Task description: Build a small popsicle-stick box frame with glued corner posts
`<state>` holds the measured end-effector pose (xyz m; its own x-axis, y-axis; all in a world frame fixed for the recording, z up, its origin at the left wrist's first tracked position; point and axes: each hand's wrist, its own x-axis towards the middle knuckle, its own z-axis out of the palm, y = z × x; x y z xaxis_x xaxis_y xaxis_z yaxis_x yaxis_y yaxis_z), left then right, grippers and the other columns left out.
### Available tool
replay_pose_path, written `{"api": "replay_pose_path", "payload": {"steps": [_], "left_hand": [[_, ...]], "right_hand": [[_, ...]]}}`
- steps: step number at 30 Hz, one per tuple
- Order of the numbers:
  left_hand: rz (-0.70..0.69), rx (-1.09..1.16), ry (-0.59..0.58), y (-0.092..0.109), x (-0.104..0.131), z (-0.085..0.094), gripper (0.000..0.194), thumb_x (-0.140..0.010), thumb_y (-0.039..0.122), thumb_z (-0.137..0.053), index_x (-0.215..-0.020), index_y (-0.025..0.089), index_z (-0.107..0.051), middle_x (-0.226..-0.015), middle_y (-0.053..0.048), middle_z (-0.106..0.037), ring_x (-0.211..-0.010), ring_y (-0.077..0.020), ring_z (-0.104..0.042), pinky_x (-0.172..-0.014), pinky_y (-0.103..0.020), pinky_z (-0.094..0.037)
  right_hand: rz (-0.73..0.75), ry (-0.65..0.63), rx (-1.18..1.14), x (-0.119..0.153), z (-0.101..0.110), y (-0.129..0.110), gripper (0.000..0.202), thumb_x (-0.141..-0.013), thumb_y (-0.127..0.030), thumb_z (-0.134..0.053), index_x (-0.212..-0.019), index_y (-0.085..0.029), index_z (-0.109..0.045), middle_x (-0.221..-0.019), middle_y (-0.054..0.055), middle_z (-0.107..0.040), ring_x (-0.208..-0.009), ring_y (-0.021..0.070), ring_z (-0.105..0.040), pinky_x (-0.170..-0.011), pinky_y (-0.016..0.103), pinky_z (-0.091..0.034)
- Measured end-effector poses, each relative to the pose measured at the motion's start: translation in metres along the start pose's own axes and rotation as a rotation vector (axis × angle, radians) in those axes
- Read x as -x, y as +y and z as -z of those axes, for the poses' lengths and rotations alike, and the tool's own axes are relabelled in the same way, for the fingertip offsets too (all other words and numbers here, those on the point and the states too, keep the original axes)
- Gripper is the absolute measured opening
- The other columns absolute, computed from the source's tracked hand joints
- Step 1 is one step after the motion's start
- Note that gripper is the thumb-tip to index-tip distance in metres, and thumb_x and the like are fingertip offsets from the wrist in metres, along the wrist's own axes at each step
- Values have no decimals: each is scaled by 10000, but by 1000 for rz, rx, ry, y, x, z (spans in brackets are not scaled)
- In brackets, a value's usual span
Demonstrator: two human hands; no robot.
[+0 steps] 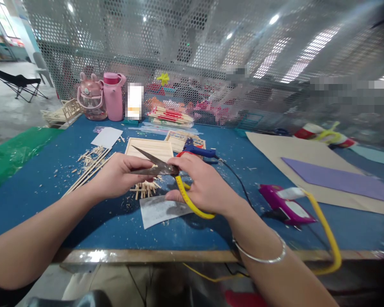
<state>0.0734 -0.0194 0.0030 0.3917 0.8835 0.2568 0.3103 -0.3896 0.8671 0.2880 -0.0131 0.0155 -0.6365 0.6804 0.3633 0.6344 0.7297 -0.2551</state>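
Note:
My right hand (200,181) grips a pair of scissors (166,169) by its yellow handles. Their dark blades are spread apart and point left. My left hand (123,172) is pinched closed by the blades. At its fingertips, between the blades, a small pale bit (154,165) looks like the end of a wooden stick; the rest is hidden by the fingers. Below the hands lie a pile of short cut sticks (144,190) and a grey-white sheet (158,214). Behind the blades sits a shallow wooden tray (149,146).
Long sticks (88,172) and scraps lie left, near a white card (107,137). A blue glue gun (196,149) with a black cord lies behind my right hand. Rightward are a magenta device (286,204) with a yellow strap and a purple sheet (339,179). Pink bottles (113,98) stand at back.

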Motion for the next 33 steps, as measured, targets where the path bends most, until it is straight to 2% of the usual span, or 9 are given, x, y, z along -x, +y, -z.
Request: {"api": "replay_pose_path", "payload": {"steps": [5,13,19,26,33], "left_hand": [[-65,-117,12,0,2,1,182,-758,244,-588,-839,164,-730,-723,-26,-726,-652,-152,-652,-593,-201,-478],[-75,-80,-23,-1,2,0,199,-767,261,-588,-875,160,-721,-759,-34,-728,-676,-160,-664,-604,-205,-493],[-120,-111,-19,-2,2,0,190,-773,231,-576,-864,145,-718,-750,-32,-728,-654,-146,-661,-595,-189,-490],[-187,-152,-7,-3,3,-3,186,-778,197,-574,-875,136,-720,-786,-44,-731,-644,-137,-655,-582,-183,-492],[-239,-82,35,-4,4,-5,193,-747,120,-587,-882,150,-722,-744,-29,-733,-642,-123,-663,-585,-162,-501]], "right_hand": [[12,-8,59,1,3,-2,602,-669,-583,-628,-1096,-166,-543,-958,103,-552,-884,232,-521,-781,350,-431],[35,-21,16,1,3,-2,653,-647,-617,-626,-1091,-145,-542,-958,108,-554,-894,233,-512,-792,347,-428],[44,-7,51,1,3,-3,626,-661,-591,-633,-1098,-153,-539,-945,105,-554,-876,232,-518,-772,347,-428],[62,22,76,2,2,-2,641,-621,-655,-617,-1017,-151,-577,-880,84,-560,-793,202,-531,-719,308,-429],[94,63,39,1,0,1,675,-614,-695,-578,-1005,-145,-597,-832,69,-593,-751,181,-544,-678,276,-429]]}}
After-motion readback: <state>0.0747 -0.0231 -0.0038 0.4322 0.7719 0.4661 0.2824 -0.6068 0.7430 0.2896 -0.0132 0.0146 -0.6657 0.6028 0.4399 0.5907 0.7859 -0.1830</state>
